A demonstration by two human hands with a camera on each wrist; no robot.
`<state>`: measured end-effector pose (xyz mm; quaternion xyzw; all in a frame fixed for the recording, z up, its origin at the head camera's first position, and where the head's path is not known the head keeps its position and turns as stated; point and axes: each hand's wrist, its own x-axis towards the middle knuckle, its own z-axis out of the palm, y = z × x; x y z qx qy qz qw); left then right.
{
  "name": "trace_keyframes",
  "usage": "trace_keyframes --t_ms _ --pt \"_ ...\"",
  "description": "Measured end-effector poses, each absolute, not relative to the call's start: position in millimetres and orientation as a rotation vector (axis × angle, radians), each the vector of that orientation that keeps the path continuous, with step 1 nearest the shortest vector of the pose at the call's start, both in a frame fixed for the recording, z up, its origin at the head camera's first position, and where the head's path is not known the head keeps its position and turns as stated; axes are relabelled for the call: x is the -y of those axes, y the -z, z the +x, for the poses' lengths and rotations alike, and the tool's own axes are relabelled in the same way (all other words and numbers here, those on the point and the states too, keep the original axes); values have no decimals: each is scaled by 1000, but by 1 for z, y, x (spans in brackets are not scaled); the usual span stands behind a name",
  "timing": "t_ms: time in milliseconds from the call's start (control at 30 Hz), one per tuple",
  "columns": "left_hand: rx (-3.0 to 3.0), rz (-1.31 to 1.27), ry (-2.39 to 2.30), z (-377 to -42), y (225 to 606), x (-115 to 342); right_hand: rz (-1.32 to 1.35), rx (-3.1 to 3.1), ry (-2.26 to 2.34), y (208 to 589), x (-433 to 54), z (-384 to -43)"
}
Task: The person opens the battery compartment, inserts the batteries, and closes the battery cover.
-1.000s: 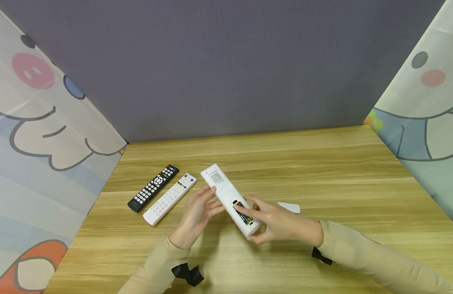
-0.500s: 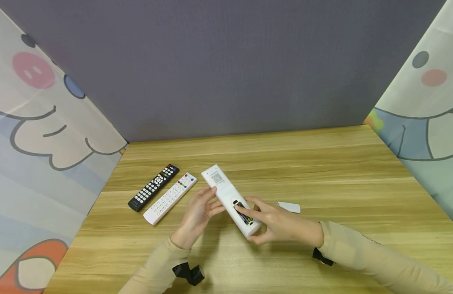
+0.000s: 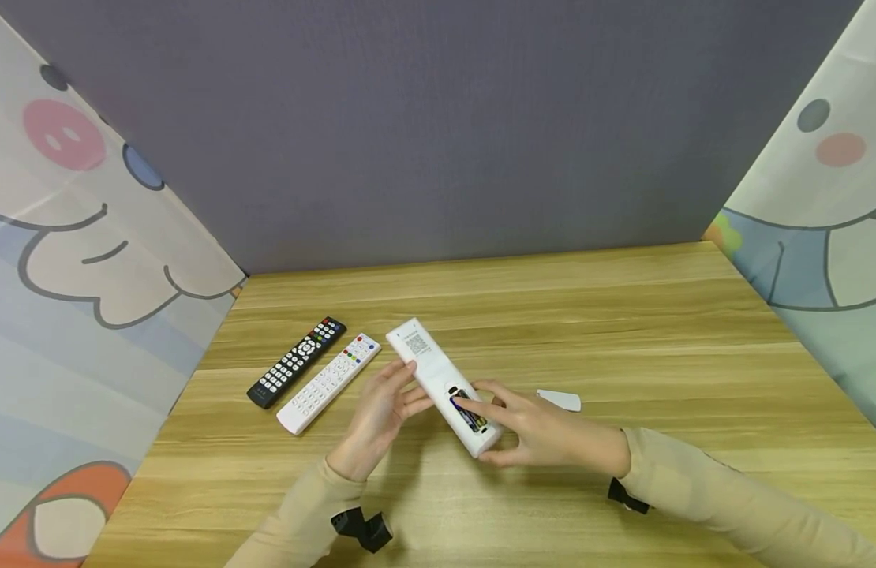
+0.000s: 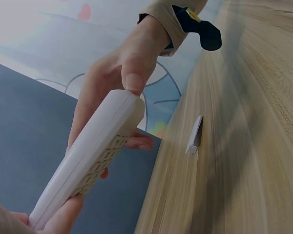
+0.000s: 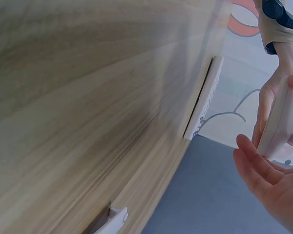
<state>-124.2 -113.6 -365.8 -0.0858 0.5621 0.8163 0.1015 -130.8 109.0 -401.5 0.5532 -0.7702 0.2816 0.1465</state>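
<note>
A white remote control (image 3: 438,371) is held above the table, its back facing up and its battery bay uncovered. Dark batteries (image 3: 472,416) lie in that bay. My left hand (image 3: 383,410) grips the remote's left edge between thumb and fingers. At the lower end, my right hand (image 3: 519,426) holds the remote, thumb at the near edge, with the index fingertip on the batteries. The left wrist view shows the remote (image 4: 88,151) from its side, buttons facing down. In the right wrist view, my right hand (image 5: 278,190) partly hides it.
A white battery cover (image 3: 560,401) lies on the wooden table (image 3: 623,315), right of the remote. To the left, a black remote (image 3: 296,363) and a second white remote (image 3: 328,384) lie side by side, buttons up. A grey panel (image 3: 466,134) stands behind the table.
The held remote has shifted very slightly left and tilted a little. More of the batteries shows beside the right index finger. Both hands keep their places on it.
</note>
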Motion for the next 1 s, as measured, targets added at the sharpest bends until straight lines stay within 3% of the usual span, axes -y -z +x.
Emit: trace_keyframes --t_ms 1000 --pt "-1701 -256 -2389 -121 352 110 1604 2154 -912 395 -112 -128"
